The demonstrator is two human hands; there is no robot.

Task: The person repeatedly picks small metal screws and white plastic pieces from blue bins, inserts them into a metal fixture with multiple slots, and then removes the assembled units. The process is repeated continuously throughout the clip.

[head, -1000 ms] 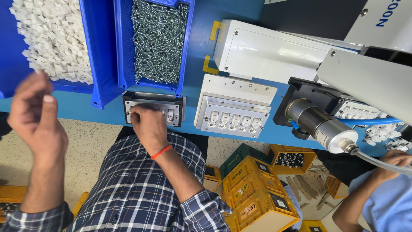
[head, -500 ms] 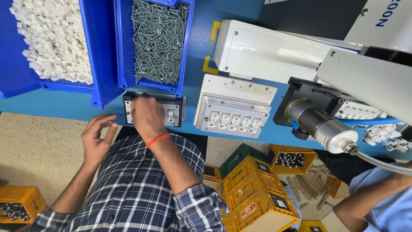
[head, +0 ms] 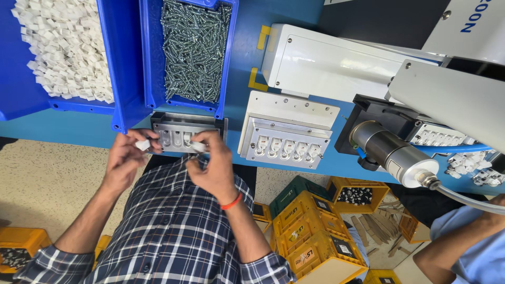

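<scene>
Bright even light, sharp, slight wide-angle edge distortion.

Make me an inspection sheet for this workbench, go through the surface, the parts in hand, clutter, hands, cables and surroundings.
Surface: blue workbench, mostly covered by bins and fixtures.
Job's things: grey slotted fixture at the bench edge; small white plastic part in the left hand; another white part under the right fingers at the fixture.
Clutter: blue bin of white plastic parts; blue bin of screws; white fixture loaded with a row of parts; loose white parts at far right.
Grippers: left hand pinching a part; right hand at the fixture.
Cables: grey hose from the metal cylinder.
Surroundings: yellow crates on the floor; another person's arm at lower right.
</scene>
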